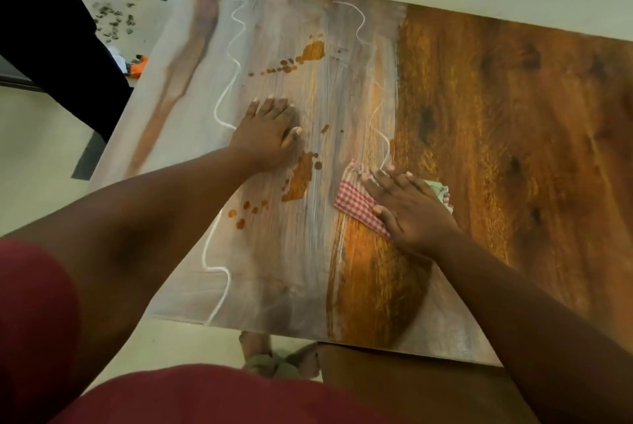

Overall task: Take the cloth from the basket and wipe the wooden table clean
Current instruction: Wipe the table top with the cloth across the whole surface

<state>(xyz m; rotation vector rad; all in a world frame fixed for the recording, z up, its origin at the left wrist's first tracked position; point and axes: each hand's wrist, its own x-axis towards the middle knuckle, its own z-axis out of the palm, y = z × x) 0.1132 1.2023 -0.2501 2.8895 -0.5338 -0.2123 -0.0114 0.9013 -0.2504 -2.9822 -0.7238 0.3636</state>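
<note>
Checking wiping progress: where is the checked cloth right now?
In the head view, the red-and-white checked cloth lies flat on the wooden table under the right hand, right of centre at the edge of the cleaned wood, right of the left hand.

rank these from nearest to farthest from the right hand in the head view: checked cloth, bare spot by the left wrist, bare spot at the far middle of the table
1. checked cloth: pressed under the right hand.
2. bare spot by the left wrist: just left of the cloth, beside the left hand.
3. bare spot at the far middle: well beyond both hands, toward the table's far edge.
</note>
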